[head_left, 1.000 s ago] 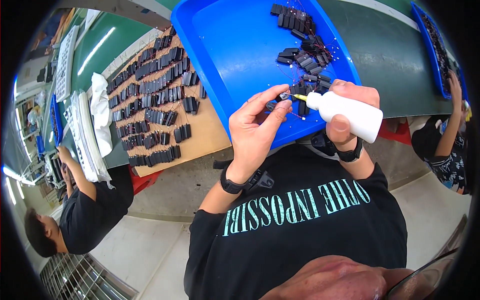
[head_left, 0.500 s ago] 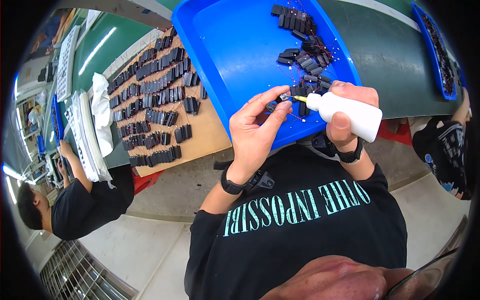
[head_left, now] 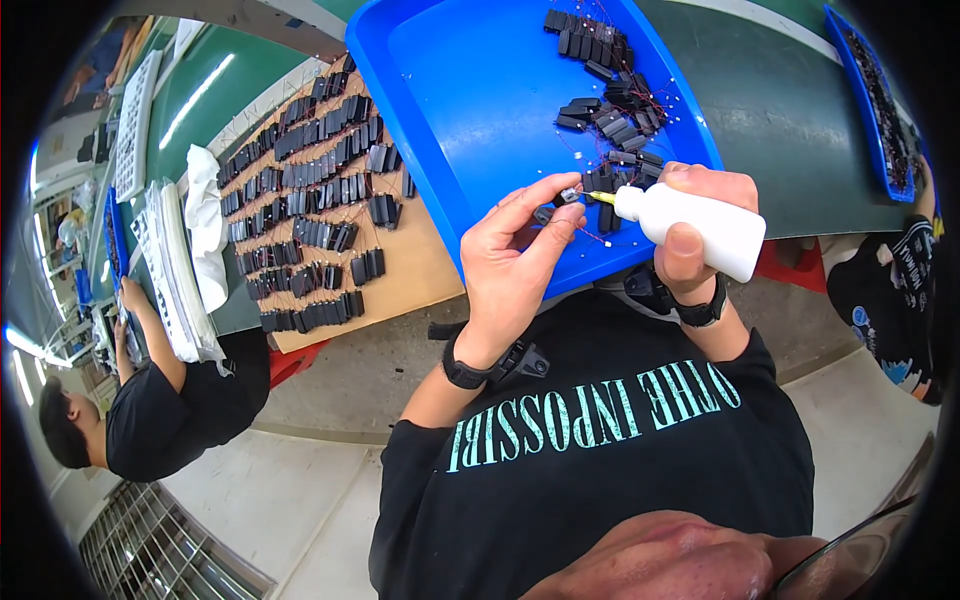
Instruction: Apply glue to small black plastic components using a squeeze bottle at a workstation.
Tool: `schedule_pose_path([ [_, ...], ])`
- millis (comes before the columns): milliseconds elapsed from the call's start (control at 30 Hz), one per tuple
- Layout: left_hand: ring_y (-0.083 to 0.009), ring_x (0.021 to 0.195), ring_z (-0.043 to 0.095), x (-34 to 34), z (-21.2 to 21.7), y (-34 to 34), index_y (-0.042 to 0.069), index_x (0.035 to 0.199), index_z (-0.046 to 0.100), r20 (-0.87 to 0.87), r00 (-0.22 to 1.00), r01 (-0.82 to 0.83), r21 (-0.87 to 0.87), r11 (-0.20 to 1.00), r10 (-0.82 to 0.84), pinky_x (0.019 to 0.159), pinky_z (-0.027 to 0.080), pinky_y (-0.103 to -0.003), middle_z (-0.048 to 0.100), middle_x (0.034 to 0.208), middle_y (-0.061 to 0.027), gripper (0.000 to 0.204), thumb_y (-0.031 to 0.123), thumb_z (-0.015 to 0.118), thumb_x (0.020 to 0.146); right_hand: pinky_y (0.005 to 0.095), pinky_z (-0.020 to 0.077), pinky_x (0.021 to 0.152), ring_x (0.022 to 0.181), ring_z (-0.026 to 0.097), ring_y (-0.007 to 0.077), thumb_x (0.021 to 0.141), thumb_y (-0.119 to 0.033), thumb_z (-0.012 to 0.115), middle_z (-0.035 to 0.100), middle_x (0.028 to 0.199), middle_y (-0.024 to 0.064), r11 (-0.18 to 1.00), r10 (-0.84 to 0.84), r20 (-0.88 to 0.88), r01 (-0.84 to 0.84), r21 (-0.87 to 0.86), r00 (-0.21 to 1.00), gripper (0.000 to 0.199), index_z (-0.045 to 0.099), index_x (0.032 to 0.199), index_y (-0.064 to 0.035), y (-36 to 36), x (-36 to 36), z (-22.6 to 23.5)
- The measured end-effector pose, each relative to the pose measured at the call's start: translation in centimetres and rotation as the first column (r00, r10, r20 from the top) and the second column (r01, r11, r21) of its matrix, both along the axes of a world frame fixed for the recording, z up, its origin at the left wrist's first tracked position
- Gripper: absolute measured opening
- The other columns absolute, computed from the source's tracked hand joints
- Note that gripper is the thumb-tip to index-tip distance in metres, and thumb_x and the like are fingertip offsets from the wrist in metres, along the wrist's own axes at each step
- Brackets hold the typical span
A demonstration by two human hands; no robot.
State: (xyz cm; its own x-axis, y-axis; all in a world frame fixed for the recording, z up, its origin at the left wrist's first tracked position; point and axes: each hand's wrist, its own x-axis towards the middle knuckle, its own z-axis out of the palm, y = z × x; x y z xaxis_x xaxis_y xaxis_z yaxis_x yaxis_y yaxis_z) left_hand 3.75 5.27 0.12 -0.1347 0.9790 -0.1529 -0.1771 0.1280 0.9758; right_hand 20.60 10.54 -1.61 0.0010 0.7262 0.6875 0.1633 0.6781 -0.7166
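My left hand point(head_left: 508, 262) pinches a small black block-shaped part point(head_left: 567, 196) with thin wires between thumb and fingertips. A white squeeze bottle point(head_left: 712, 236) with a yellowish nozzle lies tilted in my right hand point(head_left: 708, 188), thumb and fingers wrapped around it. The nozzle tip points left and sits right at the held part; whether it touches cannot be made out. Both hands are over the near edge of a blue tray point(head_left: 455, 85). Inside the tray, along its right side, lie several more black wired blocks point(head_left: 625, 125) with small white connectors.
Left of the tray, a brown board point(head_left: 405, 290) carries rows of similar black blocks point(head_left: 320, 180). White sheets point(head_left: 172, 270) are stacked farther left, near a person in black point(head_left: 185, 405). At the far right another blue tray point(head_left: 870, 105) lies beside another person point(head_left: 885, 310).
My hands, the bottle and the held part stay almost in place. The person on the left has shifted slightly, and the one on the right has moved a little too.
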Motion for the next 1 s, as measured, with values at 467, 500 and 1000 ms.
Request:
schedule_pose_path([
  [467,-0.0055,0.076,0.059,0.2,0.1,0.0,0.005,0.113,0.068,0.003,1.000,-0.013,-0.016,1.000,0.013,0.063,0.045,-0.018,0.064,0.095,-0.0036,0.028,0.002,0.069,0.086,0.0312,0.0496,0.065,0.068,0.058,0.0181,0.082,-0.051,0.065,0.058,0.085,0.0093,0.997,-0.068,0.023,0.069,-0.037,0.997,0.054,0.052,0.098,-0.0016,-0.1,-0.2,0.3],
  [500,-0.0055,0.076,0.059,0.1,0.1,0.0,0.005,0.113,0.068,0.003,1.000,-0.014,-0.016,1.000,0.014,0.063,0.045,-0.018,0.064,0.095,-0.0036,0.028,0.002,0.069,0.086,0.0309,0.0477,0.063,0.066,0.056,0.0174,0.083,-0.051,0.065,0.057,0.082,0.0086,0.997,-0.071,-0.002,0.071,-0.036,0.997,0.053,0.052,0.098,-0.0019,-0.1,-0.4,0.2],
  [1000,-0.0075,0.081,0.063,-2.0,-0.8,-1.8,0.000,0.117,0.064,-0.185,0.982,0.050,0.015,0.999,-0.047,0.071,0.052,-0.020,0.069,0.099,-0.0090,0.028,0.003,0.064,0.089,0.0293,0.0281,0.048,0.052,0.037,0.0125,0.080,-0.054,0.069,0.045,0.065,0.0036,0.967,0.219,-0.238,-0.243,-0.075,0.946,0.057,0.049,0.101,-0.0049,-2.4,-2.3,-0.3],
])
